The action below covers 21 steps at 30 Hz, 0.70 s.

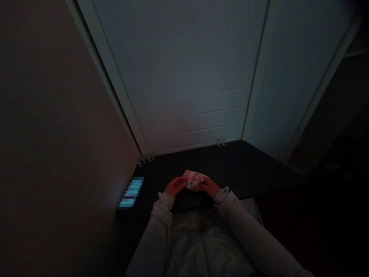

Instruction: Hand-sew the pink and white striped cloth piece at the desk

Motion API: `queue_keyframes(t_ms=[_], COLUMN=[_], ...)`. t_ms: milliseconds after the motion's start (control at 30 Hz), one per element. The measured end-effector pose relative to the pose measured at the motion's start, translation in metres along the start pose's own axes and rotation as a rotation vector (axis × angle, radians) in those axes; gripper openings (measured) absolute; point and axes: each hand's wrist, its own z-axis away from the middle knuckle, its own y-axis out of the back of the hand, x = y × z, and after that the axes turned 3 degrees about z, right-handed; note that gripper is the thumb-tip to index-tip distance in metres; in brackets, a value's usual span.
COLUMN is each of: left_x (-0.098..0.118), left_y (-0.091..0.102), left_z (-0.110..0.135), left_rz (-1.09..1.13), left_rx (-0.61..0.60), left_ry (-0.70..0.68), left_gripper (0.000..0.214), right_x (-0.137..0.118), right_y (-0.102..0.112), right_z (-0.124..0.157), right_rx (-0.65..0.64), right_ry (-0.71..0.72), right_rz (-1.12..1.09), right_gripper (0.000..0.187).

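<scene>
Low in the dim head view, both hands are at a crumpled pink-and-white patterned piece [193, 180]. It looks like thin cloth or soft wrapping, though the dark hides its exact kind. My left hand [174, 186] pinches its left edge with the fingertips together. On the other side, my right hand [210, 187] curls its fingers round the right end. The piece is held just above a black tabletop [230, 165], near its front edge. Grey-white sleeves cover both forearms. Any small thing between the fingers is too dark to make out.
At the left of the tabletop lies a lit, blurred screen [131, 193], like a phone's. Small shiny objects [145, 159] stand in the back left corner, with another small cluster [220, 141] along the back. Pale panels [184, 69] with embossed hearts rise behind; a wall [57, 134] closes the left.
</scene>
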Motion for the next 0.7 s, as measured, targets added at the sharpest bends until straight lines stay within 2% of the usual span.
queue_keyframes(t_ms=[267,467,700], left_x=[-0.0019,-0.0006,-0.0007], left_y=[0.0002,0.0019,-0.0002], left_z=[0.0004,0.0008,0.0019], left_rz=[-0.051,-0.066,-0.029], left_rx=[-0.032,-0.08,-0.079], left_ry=[-0.021,-0.043,0.029], left_gripper=[0.034,0.033,0.035], right_x=[-0.0004,-0.0021,0.0003], right_y=[0.0015,-0.0003,-0.0006], right_z=[0.0007,0.0023,0.0013], right_rx=[-0.021,-0.045,-0.082], right_ry=[0.091,-0.04,-0.153], right_rz=[0.085,0.074,-0.033], right_gripper=[0.027,0.028,0.031])
